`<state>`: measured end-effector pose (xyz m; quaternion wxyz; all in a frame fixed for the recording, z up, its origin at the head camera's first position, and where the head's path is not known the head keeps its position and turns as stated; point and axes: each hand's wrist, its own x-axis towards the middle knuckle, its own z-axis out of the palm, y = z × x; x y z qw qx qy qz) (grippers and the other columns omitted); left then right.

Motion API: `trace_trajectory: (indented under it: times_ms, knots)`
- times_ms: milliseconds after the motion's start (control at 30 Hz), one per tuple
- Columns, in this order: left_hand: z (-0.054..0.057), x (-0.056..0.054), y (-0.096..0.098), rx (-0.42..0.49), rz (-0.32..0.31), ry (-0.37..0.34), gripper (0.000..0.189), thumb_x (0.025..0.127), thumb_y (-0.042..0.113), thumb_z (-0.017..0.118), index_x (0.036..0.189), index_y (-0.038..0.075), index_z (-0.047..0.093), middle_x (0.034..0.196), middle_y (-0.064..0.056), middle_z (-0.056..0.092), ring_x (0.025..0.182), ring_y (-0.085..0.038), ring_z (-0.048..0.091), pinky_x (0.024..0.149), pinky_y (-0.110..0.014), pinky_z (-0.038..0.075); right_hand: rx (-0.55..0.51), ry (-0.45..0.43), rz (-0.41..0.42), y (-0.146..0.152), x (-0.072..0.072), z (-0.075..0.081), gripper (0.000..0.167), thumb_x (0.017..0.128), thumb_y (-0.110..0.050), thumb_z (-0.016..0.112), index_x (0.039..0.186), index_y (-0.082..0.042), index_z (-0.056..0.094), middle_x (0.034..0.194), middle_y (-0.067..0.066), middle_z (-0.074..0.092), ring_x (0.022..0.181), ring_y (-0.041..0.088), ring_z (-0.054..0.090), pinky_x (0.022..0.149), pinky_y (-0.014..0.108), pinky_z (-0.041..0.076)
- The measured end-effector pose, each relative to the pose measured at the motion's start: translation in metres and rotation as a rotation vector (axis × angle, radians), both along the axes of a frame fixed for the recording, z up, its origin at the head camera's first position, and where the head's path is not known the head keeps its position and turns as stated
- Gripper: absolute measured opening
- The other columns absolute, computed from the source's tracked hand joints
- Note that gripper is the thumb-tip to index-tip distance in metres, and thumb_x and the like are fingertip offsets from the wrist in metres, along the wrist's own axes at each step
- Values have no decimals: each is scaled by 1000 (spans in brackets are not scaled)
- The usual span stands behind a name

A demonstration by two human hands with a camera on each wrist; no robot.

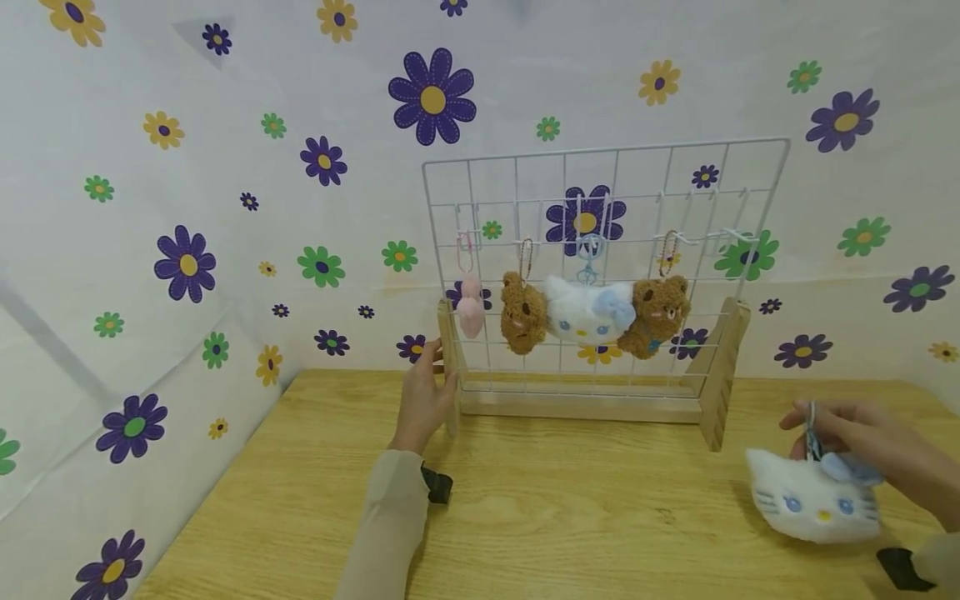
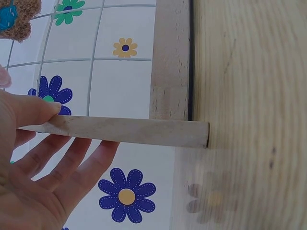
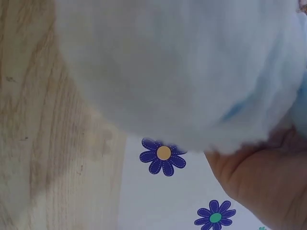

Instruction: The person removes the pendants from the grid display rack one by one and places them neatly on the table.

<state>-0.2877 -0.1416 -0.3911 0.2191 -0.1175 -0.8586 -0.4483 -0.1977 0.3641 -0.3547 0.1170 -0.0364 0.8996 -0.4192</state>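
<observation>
At the rack's left end my left hand grips the wooden side support, thumb on one face and fingertips on the other. My right hand pinches the blue clasp of a white plush cat-head keychain with a blue bow and whiskers, right of the rack. The plush fills much of the right wrist view and hides most of the fingers there. On the white wire grid hang a pink plush keychain, a brown bear keychain, another white cat-head keychain and another bear keychain.
The rack stands on a wooden base bar at the back of the wood-grain table. White hooks jut out at the grid's upper right. Behind is a white flower-patterned backdrop. The right side support stands between rack and right hand.
</observation>
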Motion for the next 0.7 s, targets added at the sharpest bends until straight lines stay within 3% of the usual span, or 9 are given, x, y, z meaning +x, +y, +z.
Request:
trace_trajectory:
  times_ms: [300, 700]
  knots:
    - [0, 0, 0, -2, -4, 13, 48, 95, -7, 64, 140, -2, 49, 129, -30, 60, 104, -42, 66, 82, -54, 60, -19, -64, -5, -1, 1, -8, 67, 113, -35, 20, 123, 24, 49, 90, 5, 69, 80, 18, 63, 68, 32, 56]
    - [-1, 0, 1, 5, 3, 1, 49, 95, -7, 65, 141, -2, 48, 130, -29, 60, 105, -41, 66, 82, -54, 60, 19, -6, 72, 4, -2, -18, 59, 114, -26, 22, 115, 22, 56, 87, 9, 69, 78, 15, 61, 67, 28, 51]
